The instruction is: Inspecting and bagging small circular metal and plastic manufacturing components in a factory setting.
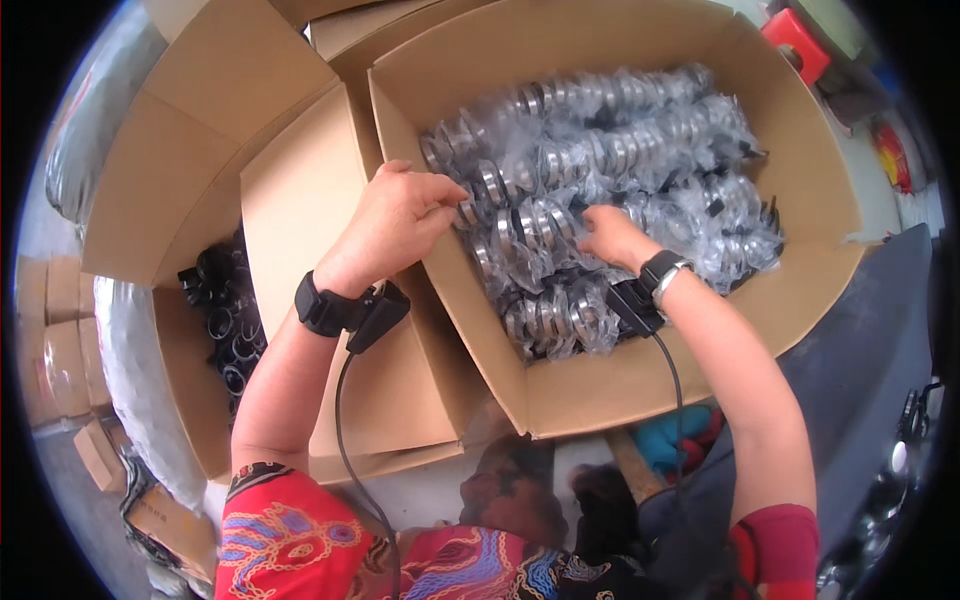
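Rows of silver metal rings with black parts, wrapped in clear plastic (630, 150), fill a large open cardboard box (800, 190). My left hand (395, 220) reaches over the box's left wall, its thumb and fingers closed on a wrapped ring (466, 213) at the left end of one row. Farther right along that row, my right hand (615, 238) is inside the box. Its thumb and fingers are bent against the wrapped rings (548, 228), and the plastic partly hides its fingertips. Each wrist wears a black strap with a small cabled device.
Left of the box, a second cardboard box (180, 370) with raised flaps (300, 190) holds loose black ring-shaped parts (225, 320). A red plastic object (795, 45) is at the far right. Dark cloth (850, 340) lies beside the large box. Smaller cartons (65, 365) stand far left.
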### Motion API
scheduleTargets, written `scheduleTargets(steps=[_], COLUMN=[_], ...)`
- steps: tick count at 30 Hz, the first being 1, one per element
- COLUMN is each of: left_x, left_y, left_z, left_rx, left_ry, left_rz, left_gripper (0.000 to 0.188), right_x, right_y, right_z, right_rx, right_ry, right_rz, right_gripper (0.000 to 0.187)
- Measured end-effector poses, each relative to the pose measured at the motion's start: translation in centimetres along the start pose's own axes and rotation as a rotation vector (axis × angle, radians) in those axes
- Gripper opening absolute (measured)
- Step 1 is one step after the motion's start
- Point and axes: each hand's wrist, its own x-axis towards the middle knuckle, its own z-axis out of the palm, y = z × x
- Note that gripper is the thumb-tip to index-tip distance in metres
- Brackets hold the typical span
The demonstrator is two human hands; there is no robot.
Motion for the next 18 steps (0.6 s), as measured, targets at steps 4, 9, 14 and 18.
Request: scheduleTargets(steps=[4, 9, 14, 18], left_x=[-0.3, -0.8, -0.7, -0.8], left_y=[-0.7, -0.8, -0.7, -0.6], left_z=[0.3, -0.2, -0.2, -0.2], left_rx=[0.080, 0.044, 0.055, 0.064], left_ry=[-0.002, -0.008, -0.050, -0.065], left_rz=[0.087, 0.118, 0.123, 0.125], left_gripper=[0.015, 0.018, 0.020, 0.021], right_x=[1.5, 1.1, 0.9, 0.0], right_y=[2.7, 6.5, 7.9, 7.3], right_z=[1.8, 0.6, 0.1, -0.4], right_rx=[-0.121, 0.024, 0.467, 0.624], right_ry=[0.069, 0.143, 0.255, 0.274], right_rz=[0.089, 0.217, 0.382, 0.409], right_gripper=[0.027, 0.021, 0.019, 0.020])
